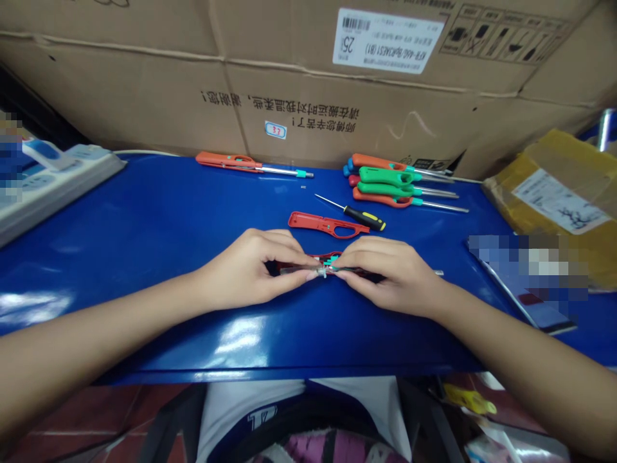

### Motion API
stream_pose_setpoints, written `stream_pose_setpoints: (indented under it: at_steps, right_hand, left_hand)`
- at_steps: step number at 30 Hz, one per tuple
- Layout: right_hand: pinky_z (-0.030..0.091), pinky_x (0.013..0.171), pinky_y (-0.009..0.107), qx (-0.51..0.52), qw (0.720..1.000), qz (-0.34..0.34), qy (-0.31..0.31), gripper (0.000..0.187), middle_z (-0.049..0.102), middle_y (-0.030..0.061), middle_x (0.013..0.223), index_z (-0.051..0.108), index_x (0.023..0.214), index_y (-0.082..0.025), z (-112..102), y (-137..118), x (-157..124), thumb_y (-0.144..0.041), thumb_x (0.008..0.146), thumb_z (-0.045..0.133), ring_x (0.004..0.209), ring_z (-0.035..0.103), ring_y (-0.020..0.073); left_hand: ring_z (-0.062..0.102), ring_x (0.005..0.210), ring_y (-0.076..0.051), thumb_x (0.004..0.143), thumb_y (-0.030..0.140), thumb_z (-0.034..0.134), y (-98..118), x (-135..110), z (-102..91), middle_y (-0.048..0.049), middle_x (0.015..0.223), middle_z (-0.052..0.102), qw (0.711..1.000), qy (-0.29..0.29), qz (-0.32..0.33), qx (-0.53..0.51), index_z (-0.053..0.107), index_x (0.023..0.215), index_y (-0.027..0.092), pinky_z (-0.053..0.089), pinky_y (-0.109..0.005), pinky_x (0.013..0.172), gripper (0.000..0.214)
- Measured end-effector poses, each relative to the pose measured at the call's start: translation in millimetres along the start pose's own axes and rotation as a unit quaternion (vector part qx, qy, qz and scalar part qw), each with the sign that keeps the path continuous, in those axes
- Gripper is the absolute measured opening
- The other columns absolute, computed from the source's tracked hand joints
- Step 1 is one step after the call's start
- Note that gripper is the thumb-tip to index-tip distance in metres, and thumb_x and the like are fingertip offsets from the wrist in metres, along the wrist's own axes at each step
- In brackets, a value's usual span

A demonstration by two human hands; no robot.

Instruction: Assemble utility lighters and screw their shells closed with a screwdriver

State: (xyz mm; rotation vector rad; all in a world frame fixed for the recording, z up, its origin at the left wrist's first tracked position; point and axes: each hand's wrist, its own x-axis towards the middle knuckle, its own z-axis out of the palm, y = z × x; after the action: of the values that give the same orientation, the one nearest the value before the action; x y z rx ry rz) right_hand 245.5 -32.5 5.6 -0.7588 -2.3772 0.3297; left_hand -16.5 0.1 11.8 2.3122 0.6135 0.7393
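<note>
My left hand (pixel 255 267) is closed in a pinch on a small translucent part of an opened stick lighter. Thumb and fingertips of my right hand (pixel 393 273) grip the same lighter's inner parts from the other side, at a teal piece (pixel 332 260). Its red shell (pixel 284 264) shows partly behind my left fingers, and a metal tip (pixel 438 272) pokes out beyond my right hand. Just behind lies a loose red shell half (pixel 313 222), inner side up. Touching distance from it is a black and yellow screwdriver (pixel 364 217). My fingers hide much of the lighter.
Several stick lighters (pixel 385 186) are piled at the back right; an orange lighter (pixel 229 161) lies back left. A cardboard box (pixel 168 96) walls off the rear. A power strip (pixel 62 177) stands left, a taped parcel (pixel 559 193) and a phone-like slab (pixel 525 283) right.
</note>
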Motion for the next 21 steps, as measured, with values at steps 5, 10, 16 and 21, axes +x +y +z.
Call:
stream_pose_setpoints:
  at_steps: [5, 10, 16, 21]
  right_hand:
    - [0.056, 0.082, 0.033, -0.019, 0.999, 0.034, 0.009, 0.012, 0.071, 0.0072, 0.098, 0.071, 0.104, -0.02, -2.3, 5.3, -2.4, -0.021, 0.097, 0.061, 0.09, 0.067, 0.0182]
    - [0.055, 0.084, 0.036, -0.019, 0.999, 0.043, -0.005, 0.015, 0.07, 0.0073, 0.1, 0.071, 0.106, -0.022, -1.4, 7.5, -2.9, -0.021, 0.097, 0.059, 0.094, 0.066, 0.0201]
    - [0.048, 0.102, 0.05, -0.064, 0.992, 0.019, -0.111, 0.033, 0.064, 0.011, 0.131, 0.067, 0.13, -0.026, -0.4, 3.8, -1.8, -0.026, 0.098, 0.059, 0.119, 0.059, 0.0269]
    - [0.045, 0.108, 0.056, -0.086, 0.99, 0.013, -0.115, 0.038, 0.057, 0.0129, 0.145, 0.062, 0.137, -0.027, -1.3, 5.1, -4.0, -0.028, 0.099, 0.058, 0.132, 0.054, 0.0296]
  left_hand:
    - [0.069, 0.082, -0.017, 0.088, 0.023, 0.074, -10.3, 2.5, -8.2, -0.0053, 0.09, 0.08, 0.998, -0.006, 0.022, 0.058, 0.082, 0.105, 0.022, 0.055, -0.028, 0.075, 0.018]
    - [0.069, 0.087, -0.017, 0.089, 0.021, 0.072, -15.7, 4.1, -7.4, -0.004, 0.096, 0.079, 0.997, -0.03, 0.028, 0.07, 0.081, 0.105, 0.023, 0.054, -0.03, 0.083, 0.018]
    - [0.068, 0.086, -0.018, 0.088, 0.026, 0.074, -17.6, 3.0, -1.8, -0.0042, 0.091, 0.078, 0.998, -0.005, -0.011, 0.069, 0.081, 0.1, 0.022, 0.053, -0.029, 0.08, 0.015]
    - [0.07, 0.086, -0.018, 0.086, 0.029, 0.076, -17.4, 2.8, -3.0, -0.0047, 0.091, 0.078, 0.998, 0.008, -0.027, 0.06, 0.08, 0.098, 0.02, 0.054, -0.028, 0.078, 0.015]
